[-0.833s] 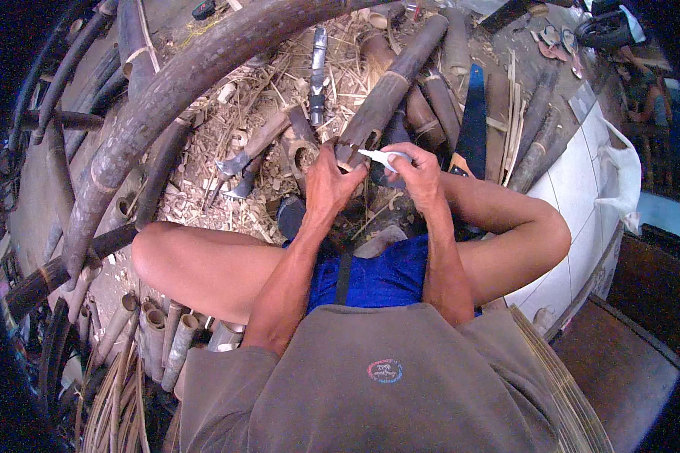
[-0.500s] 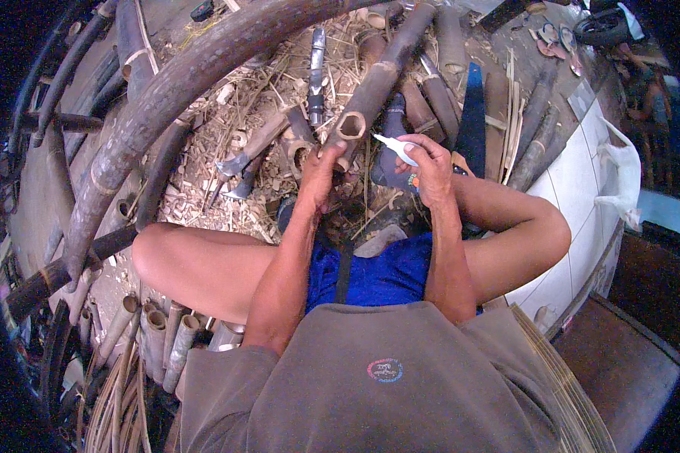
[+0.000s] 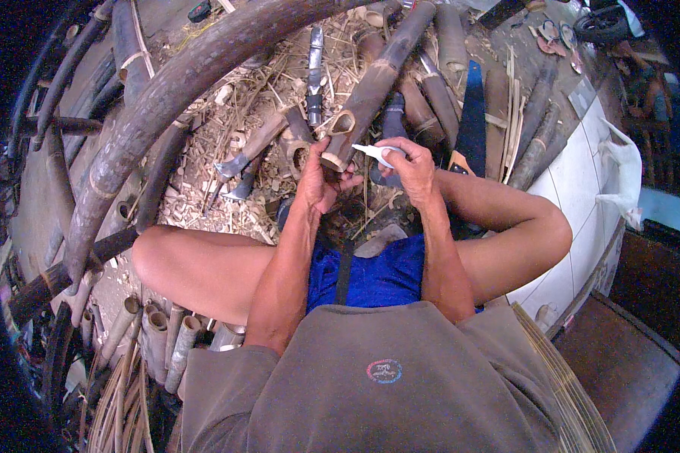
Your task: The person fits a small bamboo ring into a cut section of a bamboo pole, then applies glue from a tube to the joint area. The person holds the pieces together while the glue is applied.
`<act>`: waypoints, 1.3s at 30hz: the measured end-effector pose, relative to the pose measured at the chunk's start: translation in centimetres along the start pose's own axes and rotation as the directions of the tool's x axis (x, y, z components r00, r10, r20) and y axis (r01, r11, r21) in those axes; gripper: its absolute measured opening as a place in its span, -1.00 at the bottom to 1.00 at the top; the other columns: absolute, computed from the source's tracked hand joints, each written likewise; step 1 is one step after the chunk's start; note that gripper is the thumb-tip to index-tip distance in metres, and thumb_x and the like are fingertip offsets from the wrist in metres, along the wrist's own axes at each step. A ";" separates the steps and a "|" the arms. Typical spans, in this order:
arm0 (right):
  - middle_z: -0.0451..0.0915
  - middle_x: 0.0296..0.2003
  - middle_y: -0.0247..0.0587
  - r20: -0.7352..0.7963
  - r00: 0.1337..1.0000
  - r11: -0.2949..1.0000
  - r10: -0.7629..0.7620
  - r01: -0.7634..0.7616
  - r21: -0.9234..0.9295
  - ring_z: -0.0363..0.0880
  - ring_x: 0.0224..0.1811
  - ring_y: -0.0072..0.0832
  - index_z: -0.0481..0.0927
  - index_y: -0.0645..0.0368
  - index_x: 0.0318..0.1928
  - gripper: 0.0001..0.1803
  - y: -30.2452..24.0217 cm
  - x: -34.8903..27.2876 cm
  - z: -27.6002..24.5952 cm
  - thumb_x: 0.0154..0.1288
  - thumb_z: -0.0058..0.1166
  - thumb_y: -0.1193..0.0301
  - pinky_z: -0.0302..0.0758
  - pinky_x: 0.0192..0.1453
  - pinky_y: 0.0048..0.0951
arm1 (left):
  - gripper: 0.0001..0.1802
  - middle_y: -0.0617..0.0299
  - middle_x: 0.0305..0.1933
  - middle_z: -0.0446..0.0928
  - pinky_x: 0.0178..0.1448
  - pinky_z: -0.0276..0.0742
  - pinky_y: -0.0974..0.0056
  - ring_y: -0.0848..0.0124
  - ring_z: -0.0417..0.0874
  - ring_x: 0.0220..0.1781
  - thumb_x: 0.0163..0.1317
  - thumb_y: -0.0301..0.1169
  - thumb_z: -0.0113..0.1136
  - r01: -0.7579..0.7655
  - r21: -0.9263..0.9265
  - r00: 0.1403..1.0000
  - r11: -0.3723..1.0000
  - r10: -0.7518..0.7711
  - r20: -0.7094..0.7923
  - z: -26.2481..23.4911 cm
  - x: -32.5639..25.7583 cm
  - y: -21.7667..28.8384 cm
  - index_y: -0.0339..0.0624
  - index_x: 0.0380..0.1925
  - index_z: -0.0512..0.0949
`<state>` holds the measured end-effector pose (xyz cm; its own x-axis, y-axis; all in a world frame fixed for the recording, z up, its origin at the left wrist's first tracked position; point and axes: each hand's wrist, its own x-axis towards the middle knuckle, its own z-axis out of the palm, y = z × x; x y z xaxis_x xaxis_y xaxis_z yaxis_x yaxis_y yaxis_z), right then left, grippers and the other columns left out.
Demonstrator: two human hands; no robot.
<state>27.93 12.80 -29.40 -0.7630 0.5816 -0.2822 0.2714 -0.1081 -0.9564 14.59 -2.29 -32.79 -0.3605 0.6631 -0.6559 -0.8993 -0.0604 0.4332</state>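
Down on the ground, seen from the head camera, a person sits with bare knees spread and both arms reaching forward. The left hand (image 3: 319, 177) is wrapped tight around the near end of a long brown bamboo pole with a hollow cut end (image 3: 370, 87), which slants up and away from the person over the ground. The right hand (image 3: 412, 167) is just beside it, with its fingers pinched on a small white stick-like tool (image 3: 375, 153) whose tip points at the pole's open end. What kind of tool it is cannot be told. Under the hands lies a messy heap of pale wood shavings (image 3: 234, 128). A blue-bladed hand saw (image 3: 472, 113) lies to the right, near the right forearm. A thick curved dark bamboo trunk (image 3: 174, 98) bends across the left side, well apart from the hands. Short cut bamboo tubes (image 3: 166, 340) lie by the left thigh.
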 end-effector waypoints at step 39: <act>0.67 -0.33 -0.23 -0.041 0.998 0.984 0.055 -0.047 0.174 0.62 -0.35 -0.55 0.68 0.31 -0.03 -0.74 -1.2 0.1 -0.4 0.38 0.12 0.41 0.63 -0.24 -0.44 | -0.37 0.25 -0.34 0.55 -0.04 0.76 -0.09 0.40 0.58 -0.40 0.30 0.22 0.11 0.070 -0.075 0.997 0.995 -0.067 0.050 0.2 -0.2 0.2 -0.13 0.01 0.55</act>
<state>27.73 13.31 -28.22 -0.7219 0.6075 -0.3312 0.2008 -0.2741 -0.9405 14.53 -2.30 -32.47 -0.2870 0.7021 -0.6517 -0.9384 -0.0693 0.3386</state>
